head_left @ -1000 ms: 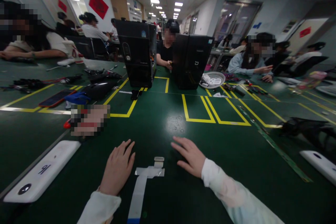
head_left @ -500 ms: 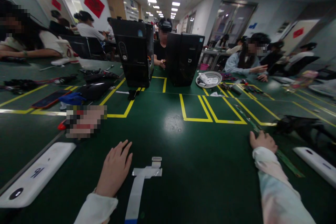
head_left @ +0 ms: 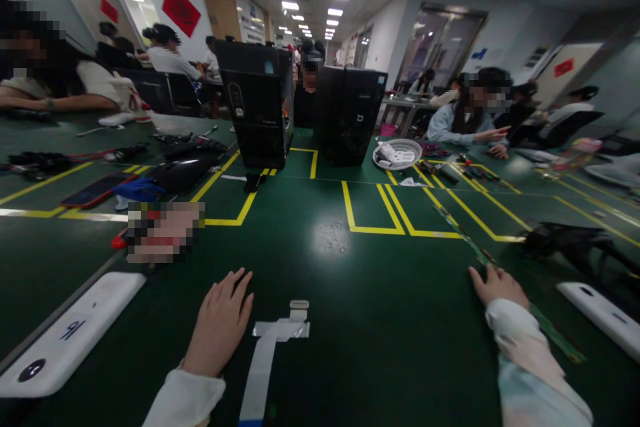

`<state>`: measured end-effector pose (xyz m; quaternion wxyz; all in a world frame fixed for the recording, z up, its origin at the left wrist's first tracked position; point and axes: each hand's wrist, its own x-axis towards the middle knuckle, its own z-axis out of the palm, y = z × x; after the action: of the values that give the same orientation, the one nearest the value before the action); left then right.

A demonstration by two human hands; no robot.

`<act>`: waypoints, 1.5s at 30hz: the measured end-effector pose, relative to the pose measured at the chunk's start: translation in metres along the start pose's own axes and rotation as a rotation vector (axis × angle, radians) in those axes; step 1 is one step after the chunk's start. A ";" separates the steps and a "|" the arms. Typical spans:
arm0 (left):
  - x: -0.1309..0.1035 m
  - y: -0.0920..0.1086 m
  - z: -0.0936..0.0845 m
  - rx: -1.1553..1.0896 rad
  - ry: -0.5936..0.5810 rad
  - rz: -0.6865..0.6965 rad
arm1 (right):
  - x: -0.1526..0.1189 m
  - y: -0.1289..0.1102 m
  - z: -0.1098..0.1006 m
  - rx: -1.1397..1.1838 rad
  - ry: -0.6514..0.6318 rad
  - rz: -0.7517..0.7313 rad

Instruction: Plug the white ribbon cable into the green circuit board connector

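My left hand (head_left: 220, 323) lies palm down on the green tabletop, fingers stretched out and holding nothing. Just right of it is a white flat ribbon cable (head_left: 260, 370) with a connector at its far end and a blue tip at the near end. Off to the right, my right hand (head_left: 501, 288) is over a long, narrow green circuit board strip (head_left: 555, 332), its fingers curled down on it. The strip sticks out on both sides of this hand, slanting from far left to near right. Its middle and my fingertips' exact hold are hidden under the hand.
Two black computer towers (head_left: 255, 103) stand at the far middle, a person behind them. Beside them is a white basket (head_left: 419, 155) with parts. White devices lie left (head_left: 75, 330) and right (head_left: 603, 317). Yellow tape (head_left: 377, 230) marks the table. Co-workers sit on both sides.
My right hand has come slightly nearer, and the circuit board strip has shifted with it, its far end swinging left and its near end coming closer. My left hand has stayed put.
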<state>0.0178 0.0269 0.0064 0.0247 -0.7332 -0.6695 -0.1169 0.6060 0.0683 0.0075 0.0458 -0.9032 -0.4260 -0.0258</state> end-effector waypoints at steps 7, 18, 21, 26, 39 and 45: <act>0.000 -0.002 0.002 0.029 -0.014 0.017 | -0.044 0.021 0.026 -0.026 0.084 -0.310; 0.000 -0.002 0.002 0.049 -0.009 0.016 | -0.101 0.033 0.013 0.092 0.361 0.030; -0.001 -0.003 0.003 0.055 -0.004 0.018 | -0.096 0.035 0.015 0.105 0.290 0.091; -0.001 -0.004 0.004 0.049 0.007 0.040 | -0.074 0.032 0.016 0.024 0.164 -0.097; -0.001 -0.003 0.006 0.046 0.042 0.054 | -0.062 -0.014 0.019 -0.019 0.209 -0.683; -0.001 -0.002 0.003 0.035 0.050 0.053 | -0.081 -0.074 0.011 -0.031 0.221 -0.778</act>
<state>0.0162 0.0270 0.0028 0.0572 -0.7471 -0.6508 -0.1229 0.4978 0.0543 -0.0061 0.0643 -0.6670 -0.7281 -0.1446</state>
